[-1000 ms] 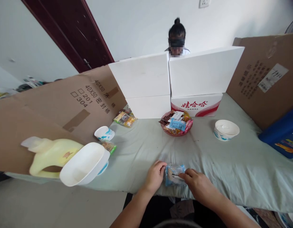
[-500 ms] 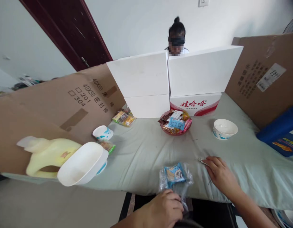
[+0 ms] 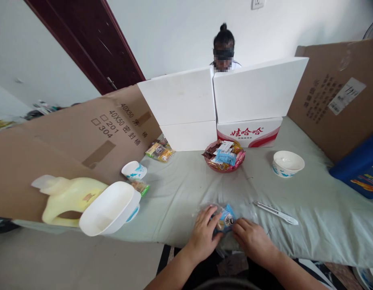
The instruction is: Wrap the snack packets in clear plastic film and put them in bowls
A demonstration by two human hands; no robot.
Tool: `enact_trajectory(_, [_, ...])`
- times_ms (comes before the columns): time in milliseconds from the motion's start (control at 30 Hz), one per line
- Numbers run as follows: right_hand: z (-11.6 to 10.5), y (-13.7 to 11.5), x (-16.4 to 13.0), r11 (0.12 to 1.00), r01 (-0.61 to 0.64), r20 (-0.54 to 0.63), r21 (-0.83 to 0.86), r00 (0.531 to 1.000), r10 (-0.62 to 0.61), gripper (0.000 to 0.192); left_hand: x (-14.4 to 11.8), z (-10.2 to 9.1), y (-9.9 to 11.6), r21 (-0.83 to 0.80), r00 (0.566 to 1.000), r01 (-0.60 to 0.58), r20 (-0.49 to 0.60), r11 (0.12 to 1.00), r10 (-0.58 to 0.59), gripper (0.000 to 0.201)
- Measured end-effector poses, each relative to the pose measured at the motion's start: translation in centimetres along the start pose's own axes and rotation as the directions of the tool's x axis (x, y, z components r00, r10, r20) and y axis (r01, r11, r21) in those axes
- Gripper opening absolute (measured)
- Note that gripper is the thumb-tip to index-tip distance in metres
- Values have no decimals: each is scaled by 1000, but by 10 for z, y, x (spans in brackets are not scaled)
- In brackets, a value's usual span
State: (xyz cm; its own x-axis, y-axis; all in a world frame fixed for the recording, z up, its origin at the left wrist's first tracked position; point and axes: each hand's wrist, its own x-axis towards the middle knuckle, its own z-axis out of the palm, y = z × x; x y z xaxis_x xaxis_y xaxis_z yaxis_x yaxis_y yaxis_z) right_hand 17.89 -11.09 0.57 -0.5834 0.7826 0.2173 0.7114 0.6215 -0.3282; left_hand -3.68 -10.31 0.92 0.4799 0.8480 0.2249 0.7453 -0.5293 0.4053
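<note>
A small blue snack packet point(image 3: 226, 219) lies in a clear plastic bag point(image 3: 248, 211) near the front edge of the cloth-covered table. Curled over its left side, my left hand point(image 3: 204, 233) grips the packet through the plastic, thumb toward the near side. My right hand point(image 3: 254, 239) is closed at the packet's right end, fingers pinching the bag; its fingertips are partly hidden. Just right of that hand, a white utility knife point(image 3: 276, 212) rests on the cloth, touched by neither hand.
Beyond my hands stands a pink bowl point(image 3: 224, 167) heaped with wrapped snacks. A paper bowl point(image 3: 288, 163) and blue jug point(image 3: 358, 167) are right; a yellow jug point(image 3: 73, 197), white oval tub point(image 3: 110, 209) and paper cup point(image 3: 134, 170) left. Boxes point(image 3: 186, 135) wall the back, a person behind.
My right hand has let go of the utility knife and moved left to the bag. My left hand has moved up from the bag's near end onto the packet.
</note>
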Motion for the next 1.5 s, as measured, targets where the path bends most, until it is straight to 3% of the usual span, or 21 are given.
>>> enact_trajectory(67, [5, 14, -2, 999, -53, -27, -10, 998, 53, 24, 3, 3, -8, -19, 996, 25, 90, 1000, -23, 78])
enact_trajectory(133, [12, 24, -5, 998, -64, -59, -22, 996, 63, 62, 6, 6, -13, -40, 987, 55, 152, 998, -48, 94])
enact_trajectory(233, [26, 34, -10, 993, -89, -90, -72, 992, 83, 100, 8, 5, -16, -52, 989, 99, 116, 994, -92, 87])
enact_trajectory(400, [44, 40, -14, 984, -104, -78, -142, 993, 94, 102, 11, -8, -39, -147, 975, 183, -97, 972, -199, 58])
enact_trajectory(500, [47, 40, -13, 983, -106, -71, -149, 993, 96, 101, 28, -18, -61, -299, 910, 238, -264, 924, -320, 48])
enact_trajectory(633, [48, 42, -13, 985, -102, -78, -139, 993, 92, 100, 82, -32, -82, -420, 786, 241, -444, 875, -430, 43])
enact_trajectory(733, [48, 43, -14, 987, -93, -85, -130, 993, 83, 98, 143, -43, -85, -384, 748, 198, -536, 902, -392, 47])
enact_trajectory(800, [47, 43, -14, 988, -86, -89, -125, 993, 75, 96, 186, -50, -82, -344, 772, 153, -543, 926, -330, 52])
enact_trajectory(900, [45, 43, -14, 990, -79, -88, -119, 994, 69, 96, 242, -55, -77, -310, 866, 92, -445, 946, -230, 60])
enact_trajectory(1033, [40, 42, -14, 991, -87, -63, -105, 995, 81, 95, 277, -56, -76, -316, 927, 47, -339, 947, -159, 38])
enact_trajectory(1100, [38, 42, -13, 991, -89, -46, -95, 995, 85, 95, 274, -57, -73, -313, 932, 25, -337, 950, -136, 26])
enact_trajectory(1167, [37, 41, -13, 992, -90, -38, -86, 996, 87, 95, 253, -58, -63, -305, 920, 8, -371, 952, -127, 21])
enact_trajectory(1267, [37, 41, -12, 992, -90, -33, -87, 996, 88, 94, 192, -55, -32, -296, 916, -56, -396, 954, -69, 20])
enact_trajectory(1300, [38, 41, -11, 992, -92, -33, -90, 995, 89, 93, 166, -53, -18, -297, 934, -134, -356, 945, 20, 21])
enact_trajectory(1367, [40, 42, -11, 992, -86, -35, -95, 996, 83, 89, 113, -46, 7, -328, 964, -267, -111, 906, 244, 21])
enact_trajectory(1400, [40, 43, -12, 992, -79, -36, -95, 996, 76, 87, 88, -42, 17, -346, 943, -299, 37, 889, 332, 21])
enact_trajectory(1433, [40, 44, -14, 993, -67, -35, -93, 997, 64, 85, 66, -39, 22, -356, 923, -288, 144, 889, 357, 22])
enact_trajectory(1500, [37, 47, -20, 997, -32, -17, -76, 999, 31, 88, 30, -35, 21, -304, 909, -210, 290, 929, 300, 46])
